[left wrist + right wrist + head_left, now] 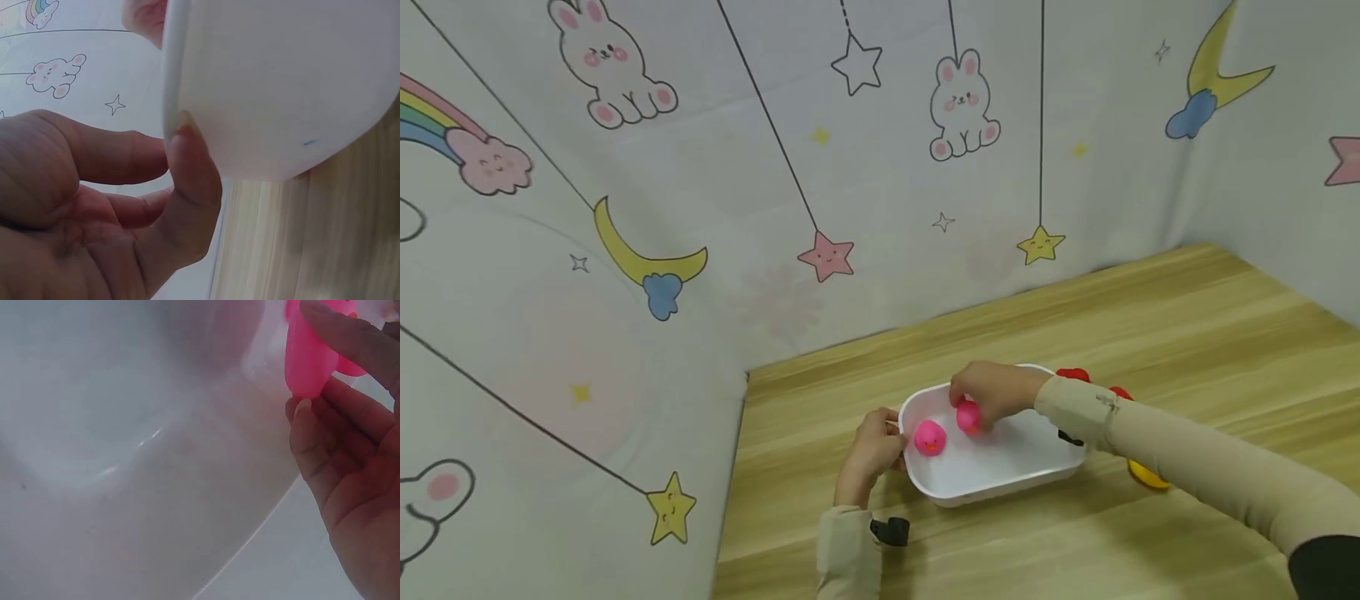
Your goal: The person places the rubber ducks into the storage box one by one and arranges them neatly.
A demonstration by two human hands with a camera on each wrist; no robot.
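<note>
Item 1: white tub, rounded-rectangular, standing on the wooden worktop near the corner of the backdrop. Shown also from outside in the left wrist view and from inside in the right wrist view.

Item 2: pink duck, sitting inside the tub at its left end, free of both hands.

Item 3: second pink duck, inside the tub just right of the first, pinched by the right hand. Right wrist view shows the toy clamped between fingers above and below; grip closed on it.

Item 4: left hand, at the tub's left rim. Left wrist view shows the hand with the thumb pressed against the outer wall just under the rim and the other fingers curled toward it; whether any finger hooks over the rim cannot be told.

Item 5: red toy, on the worktop behind the tub's far right corner, partly hidden by the right sleeve.

Item 6: yellow toy, on the worktop right of the tub, mostly under the right forearm.

Item 7: printed backdrop, with rabbits, stars, moons and a rainbow, enclosing the worktop on 3 sides.
</note>
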